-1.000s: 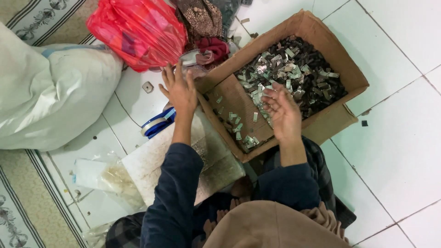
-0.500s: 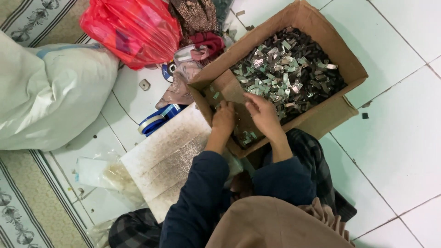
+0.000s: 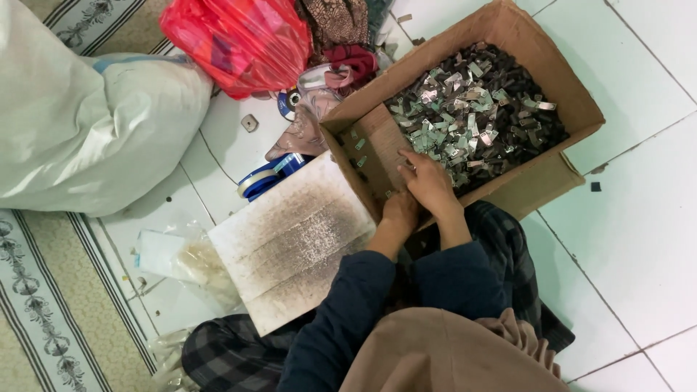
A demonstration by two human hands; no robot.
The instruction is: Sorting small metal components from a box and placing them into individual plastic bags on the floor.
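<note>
- Both hands are meeting at the near wall of the cardboard box (image 3: pixel 559 181), centre frame; the right hand (image 3: pixel 430 183) is curling over small metal pieces (image 3: pixel 465 109), its grip hidden.
- Left hand (image 3: pixel 399 212) is tucking beneath; pinch unclear.
- Risk: pieces could be spilling over the tilted box edge onto the white board (image 3: pixel 290 239).

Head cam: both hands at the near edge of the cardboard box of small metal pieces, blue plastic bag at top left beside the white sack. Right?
Not quite: the plastic bag is red, not blue. The head view shows it at top left, beside the white sack. The rest holds: left hand and right hand are at the near edge of the cardboard box, which holds small metal pieces.
</note>
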